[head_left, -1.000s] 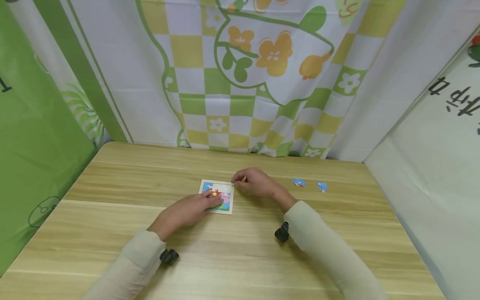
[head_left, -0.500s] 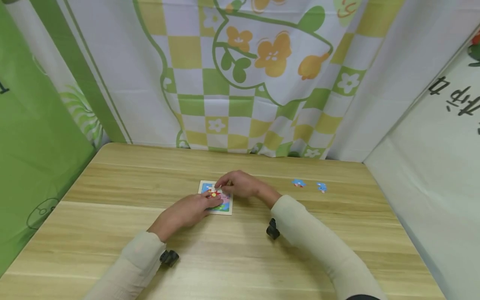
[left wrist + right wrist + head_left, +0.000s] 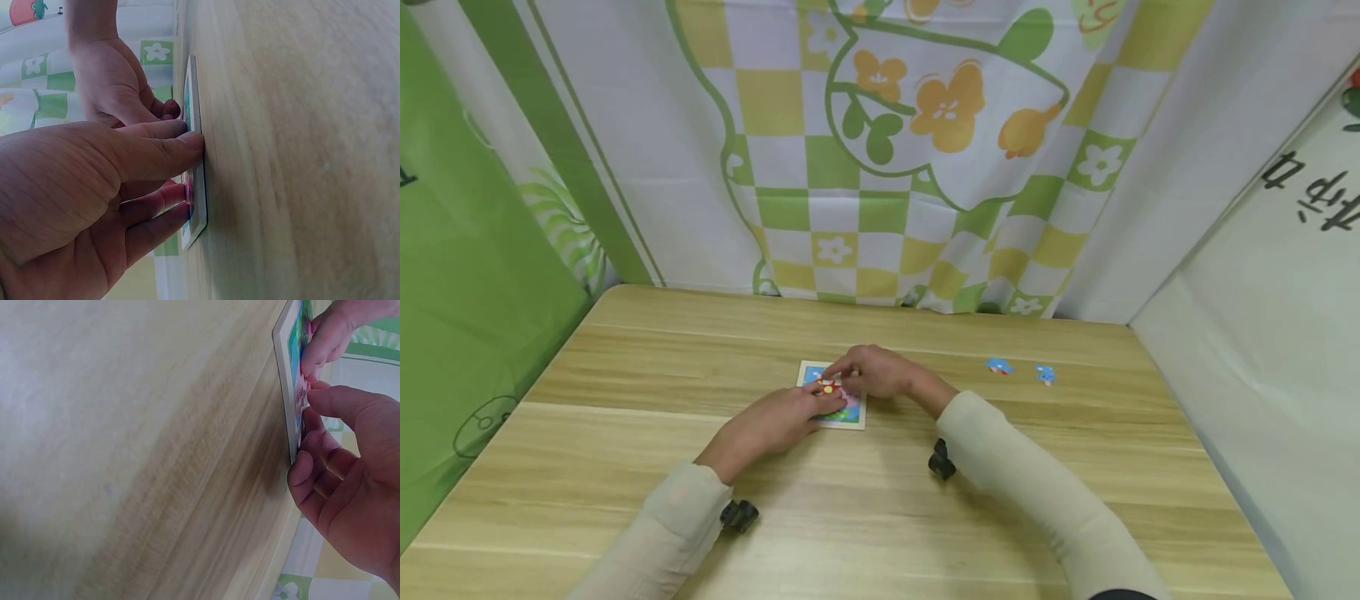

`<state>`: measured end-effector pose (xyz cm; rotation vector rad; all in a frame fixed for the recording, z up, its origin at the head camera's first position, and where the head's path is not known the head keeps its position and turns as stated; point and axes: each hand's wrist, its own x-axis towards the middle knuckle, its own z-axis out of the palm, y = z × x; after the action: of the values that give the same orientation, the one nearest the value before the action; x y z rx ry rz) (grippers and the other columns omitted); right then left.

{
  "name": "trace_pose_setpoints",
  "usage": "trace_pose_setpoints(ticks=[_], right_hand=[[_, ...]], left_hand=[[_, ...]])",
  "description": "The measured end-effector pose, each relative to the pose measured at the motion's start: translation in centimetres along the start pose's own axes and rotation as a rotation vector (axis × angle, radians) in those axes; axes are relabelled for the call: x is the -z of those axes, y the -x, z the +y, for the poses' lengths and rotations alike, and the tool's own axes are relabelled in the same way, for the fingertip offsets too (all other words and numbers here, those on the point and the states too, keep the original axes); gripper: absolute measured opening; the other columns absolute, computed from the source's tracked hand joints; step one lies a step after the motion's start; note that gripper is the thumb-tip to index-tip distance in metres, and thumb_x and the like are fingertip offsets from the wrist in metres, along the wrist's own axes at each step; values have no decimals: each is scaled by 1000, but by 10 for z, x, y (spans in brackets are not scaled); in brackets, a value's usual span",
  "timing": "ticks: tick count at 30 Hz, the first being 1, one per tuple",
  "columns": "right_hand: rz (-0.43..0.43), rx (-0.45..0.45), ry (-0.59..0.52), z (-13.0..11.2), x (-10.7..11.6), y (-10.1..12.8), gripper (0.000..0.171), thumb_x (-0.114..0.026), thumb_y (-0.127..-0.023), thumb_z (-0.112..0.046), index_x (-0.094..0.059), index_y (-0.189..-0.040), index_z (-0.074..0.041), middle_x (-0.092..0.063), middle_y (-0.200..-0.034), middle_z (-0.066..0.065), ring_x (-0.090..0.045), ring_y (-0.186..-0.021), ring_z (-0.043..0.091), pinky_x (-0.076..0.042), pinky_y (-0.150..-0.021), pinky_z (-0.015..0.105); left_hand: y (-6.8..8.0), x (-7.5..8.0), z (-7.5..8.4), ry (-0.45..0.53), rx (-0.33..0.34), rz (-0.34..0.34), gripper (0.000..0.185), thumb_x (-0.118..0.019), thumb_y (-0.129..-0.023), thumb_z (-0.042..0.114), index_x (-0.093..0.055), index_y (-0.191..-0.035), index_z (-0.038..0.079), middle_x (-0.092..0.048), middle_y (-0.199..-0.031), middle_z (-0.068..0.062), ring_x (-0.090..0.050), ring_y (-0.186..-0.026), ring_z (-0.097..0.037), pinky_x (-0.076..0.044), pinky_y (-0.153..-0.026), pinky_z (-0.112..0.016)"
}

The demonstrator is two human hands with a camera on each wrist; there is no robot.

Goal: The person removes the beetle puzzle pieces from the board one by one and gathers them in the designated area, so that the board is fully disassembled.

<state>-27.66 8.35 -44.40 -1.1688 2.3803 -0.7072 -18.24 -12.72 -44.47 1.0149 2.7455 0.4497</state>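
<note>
We see a small square puzzle board point(image 3: 853, 412) lying flat near the middle of the wooden table point(image 3: 625, 367), its edges roughly parallel to the table's edges; being square, it has no clear long axis. Our left hand point(image 3: 771, 423) rests straight fingers on the board, steadying it. Our right hand point(image 3: 880, 372) curls its fingertips onto the picture, seemingly pressing a piece in; whether it pinches one we cannot tell. Pressing straight down while holding the board steady seems wise. Two loose blue pieces point(image 3: 1021, 369) lie toward the table's right edge.
</note>
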Motion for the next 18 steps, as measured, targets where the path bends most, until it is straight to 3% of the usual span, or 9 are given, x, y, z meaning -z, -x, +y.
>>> trace_pose_setpoints(ticks=[8, 18], right_hand=[[-8, 1, -56, 0, -1, -2, 36, -60, -100, 0, -72, -133, -8, -70, -114, 9, -56, -94, 13, -48, -81, 26], [52, 30, -120, -2, -4, -4, 25, -64, -100, -3, -77, -122, -4, -66, -121, 14, -57, -114, 26, -48, -93, 29]], left_hand=[[0, 2, 1, 24, 7, -19, 46, -68, -100, 8, -61, -146, 10, -50, -153, -23, -57, -131, -44, -50, -103, -56], [0, 3, 0, 41, -6, -15, 47, -69, -100, 7, -62, -146, 11, -49, -154, -23, -57, -130, -44, -52, -101, -56]])
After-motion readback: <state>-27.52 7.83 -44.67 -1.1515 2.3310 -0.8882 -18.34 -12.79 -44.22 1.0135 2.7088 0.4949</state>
